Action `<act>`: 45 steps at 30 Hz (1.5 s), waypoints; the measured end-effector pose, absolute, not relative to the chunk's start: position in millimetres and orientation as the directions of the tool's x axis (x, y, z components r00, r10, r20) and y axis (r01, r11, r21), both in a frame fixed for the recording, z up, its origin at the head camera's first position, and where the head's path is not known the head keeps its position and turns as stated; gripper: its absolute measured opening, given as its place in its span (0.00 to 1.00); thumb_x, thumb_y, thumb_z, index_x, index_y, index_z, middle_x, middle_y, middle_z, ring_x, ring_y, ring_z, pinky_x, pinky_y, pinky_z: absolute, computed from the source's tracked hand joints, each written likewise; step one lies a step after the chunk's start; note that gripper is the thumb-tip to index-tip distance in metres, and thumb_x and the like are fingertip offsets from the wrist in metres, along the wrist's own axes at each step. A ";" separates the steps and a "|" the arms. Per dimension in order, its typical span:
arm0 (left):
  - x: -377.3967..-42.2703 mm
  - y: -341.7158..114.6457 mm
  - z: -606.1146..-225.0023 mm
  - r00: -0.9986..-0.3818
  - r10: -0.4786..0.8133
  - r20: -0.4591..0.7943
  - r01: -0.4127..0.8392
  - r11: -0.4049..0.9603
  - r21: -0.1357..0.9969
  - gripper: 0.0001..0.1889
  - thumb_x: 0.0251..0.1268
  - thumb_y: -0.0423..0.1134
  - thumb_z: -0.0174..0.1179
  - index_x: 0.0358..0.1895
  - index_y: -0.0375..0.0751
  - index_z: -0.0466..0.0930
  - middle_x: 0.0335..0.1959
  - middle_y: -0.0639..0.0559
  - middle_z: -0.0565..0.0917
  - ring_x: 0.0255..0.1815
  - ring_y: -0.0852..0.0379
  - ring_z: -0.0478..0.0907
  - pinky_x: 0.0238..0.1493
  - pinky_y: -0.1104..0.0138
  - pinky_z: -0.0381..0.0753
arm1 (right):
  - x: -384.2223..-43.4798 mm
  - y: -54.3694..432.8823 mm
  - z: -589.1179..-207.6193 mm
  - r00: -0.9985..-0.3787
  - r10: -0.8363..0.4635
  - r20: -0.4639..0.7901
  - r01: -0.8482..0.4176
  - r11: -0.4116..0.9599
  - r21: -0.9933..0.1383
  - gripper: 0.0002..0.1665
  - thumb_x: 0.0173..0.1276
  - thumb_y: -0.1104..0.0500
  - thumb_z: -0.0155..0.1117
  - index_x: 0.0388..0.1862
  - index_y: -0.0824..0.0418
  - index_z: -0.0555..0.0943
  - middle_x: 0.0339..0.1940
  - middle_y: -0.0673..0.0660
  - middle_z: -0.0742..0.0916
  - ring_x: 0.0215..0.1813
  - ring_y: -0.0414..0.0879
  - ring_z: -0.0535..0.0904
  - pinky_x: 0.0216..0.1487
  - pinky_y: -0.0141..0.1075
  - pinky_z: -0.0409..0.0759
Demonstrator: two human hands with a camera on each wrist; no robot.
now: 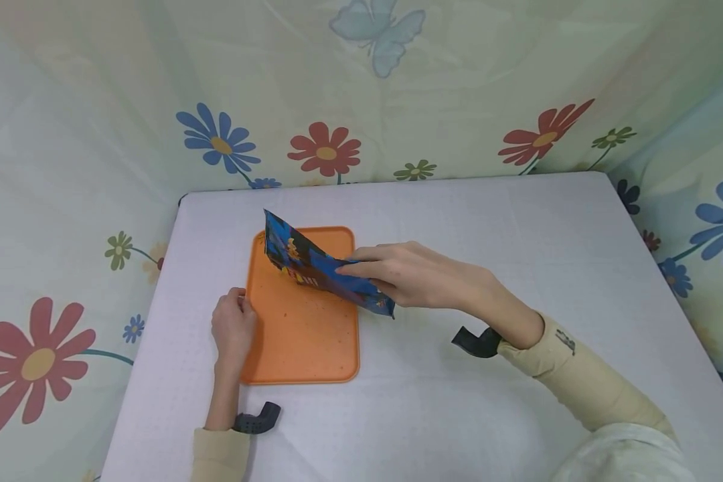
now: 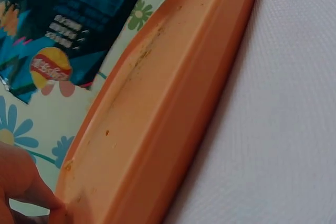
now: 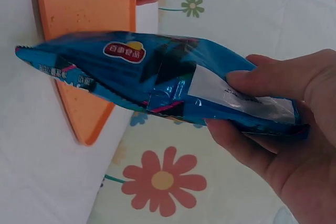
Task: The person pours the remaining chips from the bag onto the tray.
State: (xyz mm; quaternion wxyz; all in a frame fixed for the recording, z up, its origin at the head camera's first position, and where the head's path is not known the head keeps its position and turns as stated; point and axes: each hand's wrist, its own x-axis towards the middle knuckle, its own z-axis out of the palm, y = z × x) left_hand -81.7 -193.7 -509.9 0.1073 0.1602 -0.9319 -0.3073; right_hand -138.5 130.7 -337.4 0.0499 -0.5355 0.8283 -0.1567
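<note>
A blue chip bag (image 1: 322, 264) with a yellow-and-red logo (image 2: 51, 67) is held tilted over the upper part of a shallow orange tray (image 1: 301, 341). My right hand (image 1: 424, 278) grips the bag by one end, thumb on one face and fingers against the other, as the right wrist view shows. The bag's far end (image 3: 39, 59) looks pressed flat; whether it is sealed I cannot tell. At the tray's left side, my left hand (image 1: 231, 325) pinches the rim. Small crumbs (image 2: 107, 132) dot the tray's surface.
A white cloth (image 1: 488, 227) covers the table under the tray. Curtains with printed flowers (image 1: 325, 148) hang behind and at both sides. A black strap piece (image 1: 258, 418) juts from the left wrist and another (image 1: 477, 341) from the right.
</note>
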 end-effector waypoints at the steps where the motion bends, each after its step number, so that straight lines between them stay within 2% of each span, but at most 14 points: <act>1: -81.8 -193.8 -509.8 -0.925 -0.368 0.099 -0.237 0.758 0.607 0.12 0.72 0.25 0.52 0.51 0.21 0.80 0.35 0.30 0.82 0.35 0.36 0.80 0.36 0.48 0.78 | -138.6 130.7 -336.6 -0.420 -0.903 0.088 -0.873 0.375 -0.313 0.27 0.69 0.70 0.66 0.67 0.59 0.81 0.64 0.59 0.85 0.60 0.52 0.85 0.43 0.36 0.86; 9: -81.0 -194.8 -510.6 -0.922 -0.372 0.109 -0.232 0.755 0.613 0.12 0.72 0.25 0.52 0.50 0.21 0.80 0.35 0.29 0.83 0.36 0.35 0.80 0.36 0.47 0.78 | -141.0 131.2 -332.4 -0.421 -0.897 0.136 -0.877 0.364 -0.313 0.29 0.69 0.71 0.66 0.68 0.59 0.80 0.64 0.59 0.85 0.62 0.52 0.83 0.49 0.39 0.86; 22: -82.0 -194.5 -511.8 -0.926 -0.362 0.107 -0.221 0.748 0.626 0.10 0.72 0.24 0.52 0.48 0.22 0.81 0.35 0.31 0.83 0.35 0.37 0.80 0.34 0.50 0.78 | -141.7 133.9 -330.5 -0.440 -0.886 0.149 -0.873 0.382 -0.304 0.25 0.69 0.72 0.63 0.64 0.59 0.83 0.61 0.58 0.87 0.60 0.52 0.84 0.51 0.42 0.86; 36: -83.1 -193.7 -513.7 -0.920 -0.380 0.095 -0.238 0.736 0.633 0.10 0.72 0.25 0.53 0.48 0.22 0.81 0.35 0.31 0.83 0.35 0.38 0.79 0.35 0.51 0.77 | -141.0 133.5 -331.4 -0.434 -0.885 0.171 -0.876 0.369 -0.312 0.24 0.69 0.72 0.65 0.63 0.60 0.84 0.60 0.58 0.87 0.58 0.51 0.86 0.46 0.39 0.87; 45: -83.5 -193.1 -512.7 -0.918 -0.389 0.078 -0.255 0.731 0.633 0.11 0.72 0.25 0.52 0.49 0.22 0.81 0.36 0.32 0.82 0.35 0.39 0.79 0.36 0.53 0.76 | -139.7 133.6 -332.6 -0.441 -0.883 0.162 -0.867 0.373 -0.329 0.23 0.68 0.69 0.67 0.62 0.60 0.84 0.59 0.58 0.87 0.56 0.50 0.86 0.46 0.37 0.87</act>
